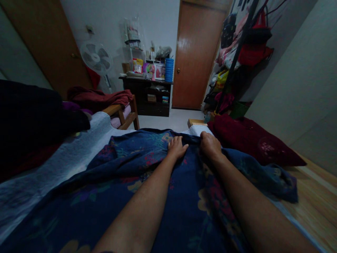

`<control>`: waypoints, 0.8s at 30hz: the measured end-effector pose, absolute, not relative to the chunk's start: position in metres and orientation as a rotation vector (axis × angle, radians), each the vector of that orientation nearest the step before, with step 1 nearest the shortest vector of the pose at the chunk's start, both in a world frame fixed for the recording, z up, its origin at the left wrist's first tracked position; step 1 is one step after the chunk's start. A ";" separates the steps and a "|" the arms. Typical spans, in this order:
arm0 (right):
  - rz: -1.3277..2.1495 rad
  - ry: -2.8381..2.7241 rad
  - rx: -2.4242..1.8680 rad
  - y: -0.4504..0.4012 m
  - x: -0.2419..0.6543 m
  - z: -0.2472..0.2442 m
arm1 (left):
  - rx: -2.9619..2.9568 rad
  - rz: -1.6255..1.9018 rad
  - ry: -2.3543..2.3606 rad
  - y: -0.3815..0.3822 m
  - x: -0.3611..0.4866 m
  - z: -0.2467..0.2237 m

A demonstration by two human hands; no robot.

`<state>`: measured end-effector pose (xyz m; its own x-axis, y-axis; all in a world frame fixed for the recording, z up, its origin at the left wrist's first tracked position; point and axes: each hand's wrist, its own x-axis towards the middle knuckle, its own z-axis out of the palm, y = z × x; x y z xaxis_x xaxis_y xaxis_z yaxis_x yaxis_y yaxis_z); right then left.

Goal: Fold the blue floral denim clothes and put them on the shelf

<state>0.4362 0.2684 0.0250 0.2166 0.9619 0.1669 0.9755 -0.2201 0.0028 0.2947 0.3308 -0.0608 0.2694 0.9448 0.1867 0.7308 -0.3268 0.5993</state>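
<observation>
A dark blue garment-like cloth with a floral print lies spread and wrinkled over a white-covered bed. My left hand rests on its far part, fingers spread and thumb out to the right. To the right of it, my right hand is closed in a fist on the cloth's far edge, gripping the fabric. On the right side, one end of the blue cloth lies bunched beside a dark red pillow.
Dark clothes are piled at the left. Beyond the bed are a wooden chair with a red cloth, a white fan, a dark cabinet and a brown door. Bags hang at the right.
</observation>
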 end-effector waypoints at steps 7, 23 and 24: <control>-0.118 -1.801 -2.449 0.279 0.454 0.015 | 2.328 0.315 1.515 0.328 0.306 -0.063; 0.255 -2.260 -2.450 0.276 0.469 0.052 | 2.508 0.647 1.216 0.316 0.302 -0.058; 0.156 -2.228 -2.431 0.274 0.469 0.052 | 2.507 0.630 1.178 0.316 0.303 -0.058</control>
